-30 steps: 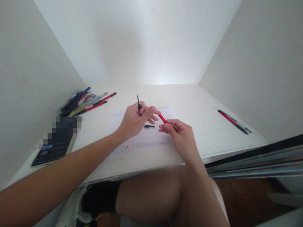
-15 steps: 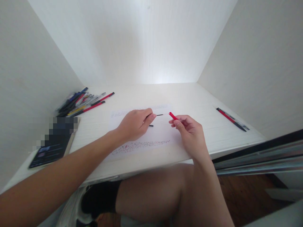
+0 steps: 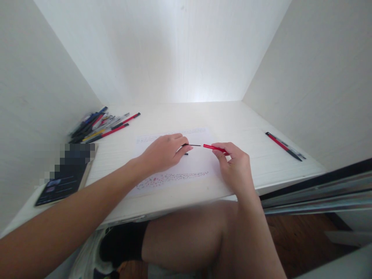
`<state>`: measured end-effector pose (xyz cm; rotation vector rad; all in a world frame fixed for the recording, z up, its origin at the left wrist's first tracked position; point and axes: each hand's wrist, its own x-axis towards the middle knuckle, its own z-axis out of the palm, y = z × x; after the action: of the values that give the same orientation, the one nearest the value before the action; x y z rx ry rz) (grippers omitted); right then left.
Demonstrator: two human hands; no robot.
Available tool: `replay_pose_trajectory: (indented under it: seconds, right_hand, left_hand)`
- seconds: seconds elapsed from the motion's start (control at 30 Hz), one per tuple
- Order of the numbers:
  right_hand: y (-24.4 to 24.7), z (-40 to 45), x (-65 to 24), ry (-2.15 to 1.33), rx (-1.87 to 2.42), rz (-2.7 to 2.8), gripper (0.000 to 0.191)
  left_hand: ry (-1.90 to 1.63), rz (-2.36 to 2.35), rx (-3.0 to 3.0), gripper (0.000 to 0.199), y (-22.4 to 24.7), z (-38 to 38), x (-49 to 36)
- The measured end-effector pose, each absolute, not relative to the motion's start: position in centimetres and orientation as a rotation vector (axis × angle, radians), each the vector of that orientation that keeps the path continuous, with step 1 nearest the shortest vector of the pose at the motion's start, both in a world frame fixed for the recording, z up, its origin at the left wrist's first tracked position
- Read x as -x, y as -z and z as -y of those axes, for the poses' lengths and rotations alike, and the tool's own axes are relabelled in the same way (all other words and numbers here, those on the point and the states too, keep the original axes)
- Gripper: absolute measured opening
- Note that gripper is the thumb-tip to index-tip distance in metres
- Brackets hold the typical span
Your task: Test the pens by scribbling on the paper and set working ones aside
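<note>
My left hand (image 3: 170, 151) pinches a thin black pen refill (image 3: 194, 145) whose narrow end points right. Opposite it, my right hand (image 3: 234, 164) grips a red pen barrel (image 3: 209, 147), its end facing the refill with a small gap between them. Both are held above a sheet of paper (image 3: 200, 162) covered in part with small black and red marks. Under the left fingertips a short black piece (image 3: 186, 154) shows on the paper; the rest of it is hidden by the hand.
A pile of pens (image 3: 95, 124) lies at the back left of the white desk (image 3: 180, 112). In front of it is a dark-screened tablet or phone (image 3: 64, 186). A red and black pen (image 3: 283, 146) rests at the right. White panels enclose the desk.
My right hand has turned the red barrel from a slant to nearly level and brought its end lower and leftward. The refill in my left hand has dropped slightly.
</note>
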<state>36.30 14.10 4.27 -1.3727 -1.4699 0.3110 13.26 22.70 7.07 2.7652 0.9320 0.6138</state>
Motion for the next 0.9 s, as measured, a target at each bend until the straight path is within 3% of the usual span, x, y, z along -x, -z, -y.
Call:
replay_pose_trajectory:
  seconds: [0.3,0.43,0.6,0.9]
  right_hand:
    - [-4.3,-14.3,-35.0,-0.246,1.437,1.711,0.024]
    - [-4.2,-14.2,-35.3,-0.220,1.396,1.663,0.021]
    - [-4.0,-14.2,-35.4,-0.245,1.389,1.595,0.019]
    - [-4.2,-14.1,-35.0,-0.299,1.385,1.535,0.018]
  left_hand:
    - [-0.674,-0.821,-2.373,0.035,-6.6,-22.5,-13.9]
    - [-0.753,-0.926,-1.998,0.027,-7.2,-22.4,-14.1]
    - [-0.792,-1.055,-1.779,0.030,-7.5,-22.4,-13.9]
    - [-0.958,-0.934,-1.387,0.029,-7.3,-22.9,-14.1]
